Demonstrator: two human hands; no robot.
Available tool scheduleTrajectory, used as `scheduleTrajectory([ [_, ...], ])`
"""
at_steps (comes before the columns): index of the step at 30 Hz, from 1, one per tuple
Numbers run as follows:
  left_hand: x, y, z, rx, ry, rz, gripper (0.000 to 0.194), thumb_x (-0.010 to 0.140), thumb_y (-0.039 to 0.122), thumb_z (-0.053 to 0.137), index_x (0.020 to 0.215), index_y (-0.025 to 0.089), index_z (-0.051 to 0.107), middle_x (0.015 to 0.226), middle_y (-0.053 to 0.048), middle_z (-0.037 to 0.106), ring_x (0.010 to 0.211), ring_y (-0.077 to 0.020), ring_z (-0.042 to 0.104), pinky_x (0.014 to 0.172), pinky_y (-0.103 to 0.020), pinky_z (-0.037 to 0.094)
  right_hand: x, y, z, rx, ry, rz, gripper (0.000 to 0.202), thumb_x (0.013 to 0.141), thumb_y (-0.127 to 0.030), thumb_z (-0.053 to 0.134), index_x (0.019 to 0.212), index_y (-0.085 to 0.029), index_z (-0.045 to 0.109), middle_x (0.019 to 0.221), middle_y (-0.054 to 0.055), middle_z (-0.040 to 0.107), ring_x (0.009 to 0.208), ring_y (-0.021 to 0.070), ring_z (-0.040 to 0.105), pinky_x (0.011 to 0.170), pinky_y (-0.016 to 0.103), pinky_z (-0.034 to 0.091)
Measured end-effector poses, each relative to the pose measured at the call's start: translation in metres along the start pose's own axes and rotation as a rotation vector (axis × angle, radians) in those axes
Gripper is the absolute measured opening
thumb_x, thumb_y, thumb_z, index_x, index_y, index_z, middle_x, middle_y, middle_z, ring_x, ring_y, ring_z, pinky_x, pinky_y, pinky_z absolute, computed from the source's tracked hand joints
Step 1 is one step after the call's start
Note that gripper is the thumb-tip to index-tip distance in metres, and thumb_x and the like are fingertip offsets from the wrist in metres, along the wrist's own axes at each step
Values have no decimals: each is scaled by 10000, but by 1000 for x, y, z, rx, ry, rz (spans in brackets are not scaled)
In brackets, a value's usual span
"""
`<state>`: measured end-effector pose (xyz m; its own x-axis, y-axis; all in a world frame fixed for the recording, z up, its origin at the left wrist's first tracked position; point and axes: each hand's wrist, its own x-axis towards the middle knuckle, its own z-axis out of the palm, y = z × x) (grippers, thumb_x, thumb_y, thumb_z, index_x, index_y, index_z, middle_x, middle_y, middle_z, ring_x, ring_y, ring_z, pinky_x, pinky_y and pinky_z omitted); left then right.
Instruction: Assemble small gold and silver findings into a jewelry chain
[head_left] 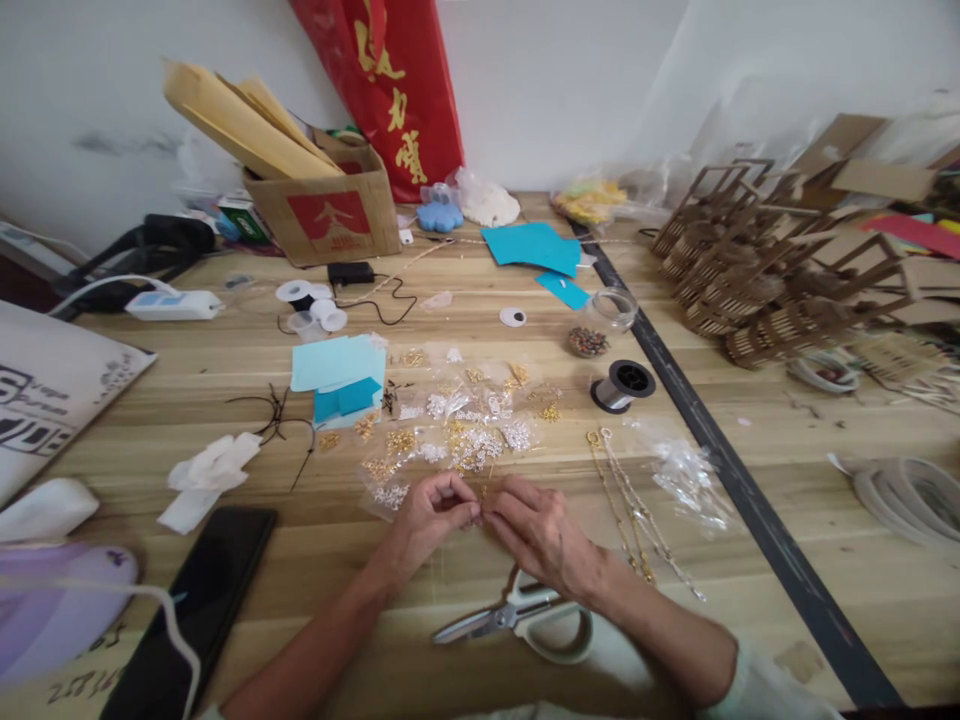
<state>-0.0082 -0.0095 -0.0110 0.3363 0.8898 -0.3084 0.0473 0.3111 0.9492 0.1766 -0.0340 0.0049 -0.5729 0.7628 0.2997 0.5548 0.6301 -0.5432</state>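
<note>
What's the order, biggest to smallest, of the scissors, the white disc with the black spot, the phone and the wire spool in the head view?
1. Phone, even cut off by the bottom edge
2. Scissors, partly covered
3. Wire spool
4. White disc with the black spot

Beads (478, 448), scissors (512, 612) and wire spool (621, 388) mark a craft workspace.

wooden table (315, 550) | bead packets (480, 447), middle | scissors (516, 612), near side | wire spool (616, 399) | clear jar (589, 341) | blue cards (531, 248), far side
</note>
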Motion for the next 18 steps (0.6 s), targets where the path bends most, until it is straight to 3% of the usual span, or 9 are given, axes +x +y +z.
scheduleTrajectory([
  [9, 0, 2, -1, -31, -5, -48, 239, 616, 305, 749, 619, 124, 592, 559, 4, 581, 543, -111, 526, 555, -232, 419, -1, -2, 1, -141, -31, -122, 218, 973, -146, 377, 1041, -153, 584, 859, 73, 619, 735, 180, 572, 591, 269, 452],
  [14, 1, 0, -4, -43, -65, -38, 224, 630, 295, 751, 642, 129, 601, 586, -9, 618, 558, -119, 537, 570, -241, 429, -1, 1, 1, -61, -37, -39, 218, 972, -150, 383, 896, -160, 587, 813, 61, 603, 737, 170, 574, 595, 255, 436],
  [18, 0, -2, -7, 16, -90, 17, 167, 672, 259, 730, 662, 129, 626, 628, -18, 633, 608, -125, 546, 604, -240, 421, 0, 4, 2, 164, -25, 84, 184, 968, -159, 410, 878, -173, 570, 822, 44, 594, 724, 145, 574, 630, 240, 447],
])
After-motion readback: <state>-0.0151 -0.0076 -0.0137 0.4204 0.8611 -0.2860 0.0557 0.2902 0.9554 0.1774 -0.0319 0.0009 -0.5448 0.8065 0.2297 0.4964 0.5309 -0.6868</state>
